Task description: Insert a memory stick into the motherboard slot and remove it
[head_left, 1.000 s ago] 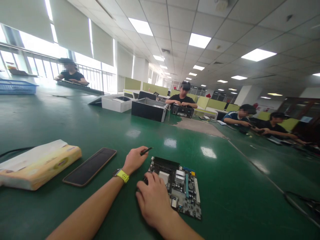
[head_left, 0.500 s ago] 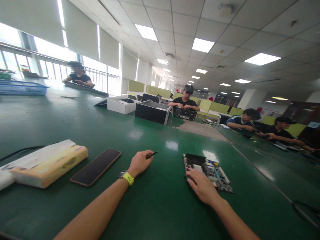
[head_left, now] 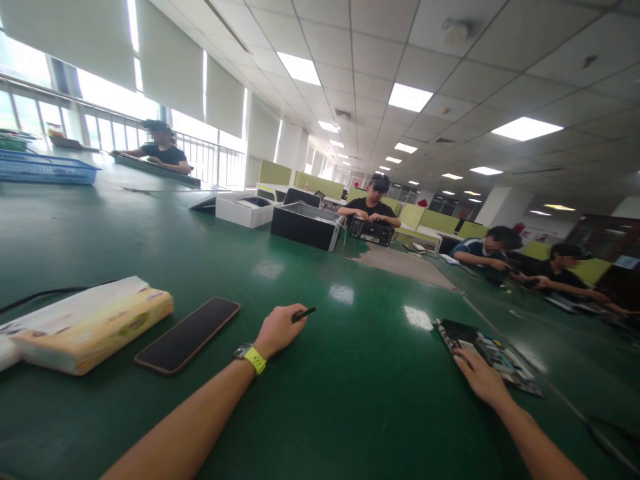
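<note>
My left hand, with a watch on a yellow-green band at the wrist, is closed on a small dark stick-like item just above the green table. At the right, my right hand rests on the near left edge of a circuit board; its fingertips are partly hidden against the board. A dark phone lies flat to the left of my left hand.
A tissue pack lies at the left, a blue basket behind it. Farther back stand a white box and a black computer case. Several people sit round the table, one handling another case.
My right hand and the circuit board have moved to the right, away from my left hand. My left hand has stayed nearly in place with the dark item.
</note>
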The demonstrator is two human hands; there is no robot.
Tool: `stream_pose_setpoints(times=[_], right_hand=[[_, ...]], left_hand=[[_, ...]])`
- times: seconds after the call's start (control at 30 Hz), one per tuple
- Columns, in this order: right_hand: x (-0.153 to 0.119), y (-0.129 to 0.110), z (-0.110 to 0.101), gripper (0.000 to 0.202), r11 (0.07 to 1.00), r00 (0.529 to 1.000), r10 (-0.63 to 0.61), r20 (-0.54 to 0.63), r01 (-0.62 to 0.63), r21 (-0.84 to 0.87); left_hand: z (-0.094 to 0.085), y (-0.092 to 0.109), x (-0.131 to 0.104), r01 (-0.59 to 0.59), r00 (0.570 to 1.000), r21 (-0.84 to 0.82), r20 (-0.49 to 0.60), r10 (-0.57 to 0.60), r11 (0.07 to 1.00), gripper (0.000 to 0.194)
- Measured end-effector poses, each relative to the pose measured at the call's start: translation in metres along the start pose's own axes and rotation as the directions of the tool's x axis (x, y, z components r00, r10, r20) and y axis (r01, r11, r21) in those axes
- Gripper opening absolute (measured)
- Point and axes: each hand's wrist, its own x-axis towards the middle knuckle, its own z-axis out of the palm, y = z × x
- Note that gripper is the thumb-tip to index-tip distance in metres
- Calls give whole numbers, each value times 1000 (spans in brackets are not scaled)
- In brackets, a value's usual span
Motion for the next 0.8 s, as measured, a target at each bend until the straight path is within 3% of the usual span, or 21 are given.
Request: stream_pose_setpoints(times=[0.17, 0.33, 0.43, 0.6, 0.8], right_hand=[[1, -10, 1, 40, 1000, 994, 21, 106, -22, 6], [-22, -49, -10, 39, 1000, 990, 21, 136, -22, 7], [-48, -91, -13, 42, 1000, 990, -15, 143, 11, 25], [-105, -179, -18, 44, 984, 977, -164, 135, 152, 91], [-176, -270, -40, 41, 903, 915, -402, 27, 391, 177]], left_hand=[[2, 5, -1, -20, 1000, -4, 10, 20, 1000, 24], [8, 12, 0, -37, 998, -15, 48, 38, 999, 24], [13, 17, -1, -75, 994, -28, 82, 77, 997, 22], [18, 26, -7, -115, 985, -13, 127, 116, 993, 20], [18, 25, -7, -103, 992, 34, 75, 100, 994, 28]])
